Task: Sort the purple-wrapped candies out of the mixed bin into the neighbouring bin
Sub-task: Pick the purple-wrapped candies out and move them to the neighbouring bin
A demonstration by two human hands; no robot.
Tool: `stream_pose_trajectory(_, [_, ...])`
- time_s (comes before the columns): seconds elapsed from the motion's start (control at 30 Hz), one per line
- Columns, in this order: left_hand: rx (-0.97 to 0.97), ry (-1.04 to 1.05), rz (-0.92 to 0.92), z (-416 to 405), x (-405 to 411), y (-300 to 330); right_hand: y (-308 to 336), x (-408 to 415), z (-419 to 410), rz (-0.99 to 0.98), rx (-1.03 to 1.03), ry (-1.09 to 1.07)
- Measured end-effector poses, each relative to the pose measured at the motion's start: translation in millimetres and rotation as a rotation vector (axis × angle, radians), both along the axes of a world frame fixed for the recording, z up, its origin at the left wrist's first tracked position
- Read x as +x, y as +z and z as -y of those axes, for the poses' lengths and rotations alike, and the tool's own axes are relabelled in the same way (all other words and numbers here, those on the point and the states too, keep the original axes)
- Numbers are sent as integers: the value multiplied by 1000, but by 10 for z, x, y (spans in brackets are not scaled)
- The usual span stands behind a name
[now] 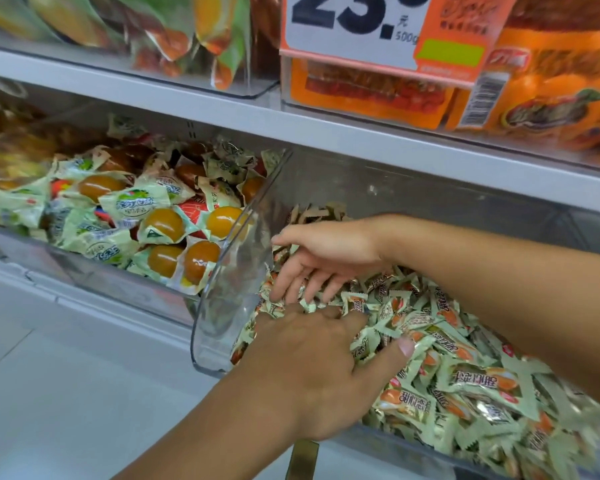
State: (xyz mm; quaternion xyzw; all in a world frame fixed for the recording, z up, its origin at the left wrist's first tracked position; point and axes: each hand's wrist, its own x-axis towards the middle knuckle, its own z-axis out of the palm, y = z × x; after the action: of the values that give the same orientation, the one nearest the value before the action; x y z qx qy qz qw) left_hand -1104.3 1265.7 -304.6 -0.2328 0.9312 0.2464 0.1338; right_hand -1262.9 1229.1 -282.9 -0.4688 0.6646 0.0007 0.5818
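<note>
Two clear bins sit side by side on a shelf (326, 140): the left bin (84, 271) holds packaged fruit snacks (167, 223), the right bin (222, 306) wrapped candies (465, 386). Both hands rest in the right bin. A price sign (361, 32) hangs above.

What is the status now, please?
Both hands digging in right bin, grip unclear. No purple candy visible. Pale green candies cover everything.

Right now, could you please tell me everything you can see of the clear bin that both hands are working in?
The clear bin looks like transparent rigid plastic with a rounded front corner. It sits on the lower shelf, right of a similar bin of egg-shaped snacks, their walls close together. It is heaped with small pale green, orange-printed candies; no purple wrapper shows. The left hand and right hand both dig into the pile near its left wall.
</note>
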Motion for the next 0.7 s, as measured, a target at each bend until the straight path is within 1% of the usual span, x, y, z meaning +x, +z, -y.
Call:
stream_pose_trajectory(0.07, [10,-2,4,0,5,6,16,12,34,-117,34,79])
stream_pose_trajectory(0.13, [11,-2,8,7,8,17,18,-45,37,-234,5,119])
stream_pose_trajectory(0.27, [-5,4,9,47,-23,12,-10,-125,-116,-204,-85,88])
stream_pose_trajectory(0.4, [43,37,40,75,-81,-1,197,-270,-432,-191,-219,-63])
stream_pose_trajectory(0.43, [67,55,40,88,-101,1,260,-351,-522,-242,-270,-104])
stream_pose_trajectory(0.53, [109,113,44,111,-212,2,418,-601,-771,-496,-421,-229])
stream_pose_trajectory(0.57, [111,112,57,81,-284,19,445,-698,-877,-600,-428,-237])
stream_pose_trajectory(0.63, [102,108,88,52,-375,27,432,-779,-1014,-793,-306,-147])
stream_pose_trajectory(0.67, [110,102,91,30,-428,27,407,-793,-1085,-825,-202,-119])
stream_pose_trajectory(0.7, [120,89,88,15,-467,16,364,-809,-1140,-784,-102,-128])
